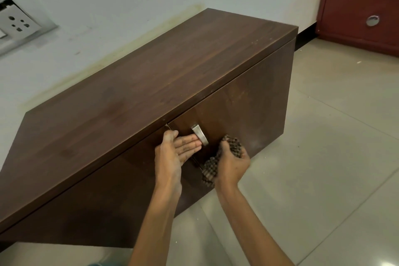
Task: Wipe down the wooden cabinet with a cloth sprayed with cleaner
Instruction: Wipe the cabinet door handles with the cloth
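A low dark wooden cabinet [151, 75] stands against the white wall, its long top running from lower left to upper right. On its front are two doors with metal handles [199, 134]. My left hand [178, 150] lies flat against the front, fingers apart, its fingertips touching the upper handle. My right hand [232, 163] is shut on a bunched checked brown cloth [212, 167], pressed to the door front just right of the handles. The cloth hides the lower handle in part.
An electrical socket plate [16, 22] is set in the wall at the upper left. A red drawer unit [358, 2] with round metal pulls stands at the upper right. Pale floor tiles [323, 157] spread to the right of the cabinet.
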